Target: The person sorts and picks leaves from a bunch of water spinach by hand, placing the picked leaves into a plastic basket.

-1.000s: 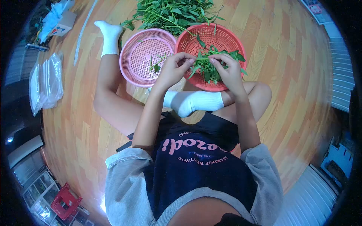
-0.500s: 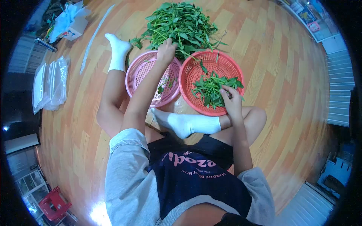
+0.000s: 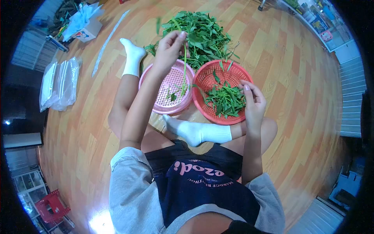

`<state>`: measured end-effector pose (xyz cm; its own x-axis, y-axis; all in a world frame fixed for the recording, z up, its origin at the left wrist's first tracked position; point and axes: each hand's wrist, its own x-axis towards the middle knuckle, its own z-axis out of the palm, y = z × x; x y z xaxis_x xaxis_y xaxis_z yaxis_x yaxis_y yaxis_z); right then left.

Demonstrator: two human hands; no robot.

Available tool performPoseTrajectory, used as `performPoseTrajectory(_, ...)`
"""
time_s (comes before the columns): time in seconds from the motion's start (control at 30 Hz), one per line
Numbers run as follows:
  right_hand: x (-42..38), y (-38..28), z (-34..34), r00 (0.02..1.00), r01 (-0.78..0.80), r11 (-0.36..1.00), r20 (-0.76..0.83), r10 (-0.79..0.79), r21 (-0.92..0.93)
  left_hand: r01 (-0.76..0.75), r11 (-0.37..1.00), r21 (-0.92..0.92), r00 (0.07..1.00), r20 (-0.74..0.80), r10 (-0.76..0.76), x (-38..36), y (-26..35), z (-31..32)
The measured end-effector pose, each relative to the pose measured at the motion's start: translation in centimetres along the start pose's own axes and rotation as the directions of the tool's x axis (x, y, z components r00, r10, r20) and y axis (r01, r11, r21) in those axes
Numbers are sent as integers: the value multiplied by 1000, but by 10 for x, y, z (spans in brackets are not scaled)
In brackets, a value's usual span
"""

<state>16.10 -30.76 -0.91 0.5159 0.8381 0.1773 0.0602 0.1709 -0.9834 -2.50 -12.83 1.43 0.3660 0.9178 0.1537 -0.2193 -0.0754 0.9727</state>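
Observation:
Raised in front of the leafy heap, my left hand [image 3: 171,48] is closed on a long green stem [image 3: 184,72] that hangs over the pink basket [image 3: 147,80]. A few loose leaf bits [image 3: 172,96] lie in that basket. My right hand [image 3: 255,102] is at the right rim of the red basket [image 3: 202,72], its fingers loosely bent and slightly apart, with nothing visible in them. Beside its fingertips, a pile of picked leafy greens [image 3: 226,100] rests in the red basket. A large heap of long-stemmed leafy greens [image 3: 200,35] lies on the floor behind both baskets.
My white-socked feet [image 3: 133,56] flank the pink basket on the wooden floor [image 3: 296,117]. Clear plastic packages [image 3: 60,85] lie at left, near a long pale strip [image 3: 111,41] and a white box [image 3: 89,32]. A shelf unit [image 3: 331,39] stands far right.
My left hand has lifted from the heap, drawing a stem up over the pink basket. My right hand has come away from the leaves in the red basket. The view has shifted slightly.

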Motion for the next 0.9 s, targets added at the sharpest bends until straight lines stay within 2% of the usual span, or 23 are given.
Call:
performPoseTrajectory(0.03,-1,-9,2,1000,21,999,1,-21,39,-2,1000,-1,1000,2,2,-5,4,4)
performPoseTrajectory(0.07,-2,-16,2,1000,22,999,-3,-21,38,22,998,55,993,115,-28,-11,7,7)
performPoseTrajectory(0.1,-2,-23,1,986,163,981,45,-158,-106,41,993,113,972,226,-66,-17,8,11)
performPoseTrajectory(0.13,-3,-29,1,953,301,922,112,-282,-242,69,993,93,960,264,-92,-23,7,16)
performPoseTrajectory(0.17,-3,-36,1,955,297,922,104,-279,-250,73,993,89,957,273,-95,-30,8,20)
performPoseTrajectory(0.23,-1,-47,4,869,492,809,230,-438,-320,194,970,149,921,314,-232,-41,11,29)
performPoseTrajectory(0.27,2,-47,4,841,541,765,252,-479,-351,235,963,132,896,355,-267,-44,9,30)
performPoseTrajectory(0.3,4,-48,4,846,533,764,245,-473,-365,241,962,127,889,369,-271,-50,8,33)
performPoseTrajectory(0.37,10,-49,2,809,585,645,299,-506,-491,221,944,246,868,391,-305,-59,12,39)
performPoseTrajectory(0.43,20,-45,-2,800,590,610,282,-530,-528,215,944,250,847,434,-308,-66,16,40)
performPoseTrajectory(0.5,27,-45,-8,766,604,564,215,-606,-563,21,935,355,877,443,-188,-70,16,41)
performPoseTrajectory(0.53,24,-49,-9,755,603,488,253,-605,-631,9,918,398,887,421,-191,-72,17,41)
performPoseTrajectory(0.57,22,-51,-8,757,602,490,255,-602,-630,13,918,397,887,419,-195,-73,19,43)
performPoseTrajectory(0.63,17,-52,-3,702,654,279,427,-570,-704,-30,897,442,884,430,-182,-75,22,46)
performPoseTrajectory(0.73,19,-32,-5,686,677,236,480,-546,-697,-74,907,414,868,476,-146,-75,11,48)
performPoseTrajectory(0.77,19,-29,-6,676,688,204,513,-530,-696,-70,907,415,868,474,-150,-75,11,48)
performPoseTrajectory(0.83,19,-24,-12,683,685,218,508,-525,-695,58,856,514,811,476,-340,-75,20,51)
performPoseTrajectory(0.87,20,-22,-15,687,682,226,503,-524,-696,63,855,515,809,475,-346,-78,14,50)
performPoseTrajectory(0.9,19,-21,-17,692,679,230,503,-519,-697,152,912,381,816,473,-333,-81,6,49)
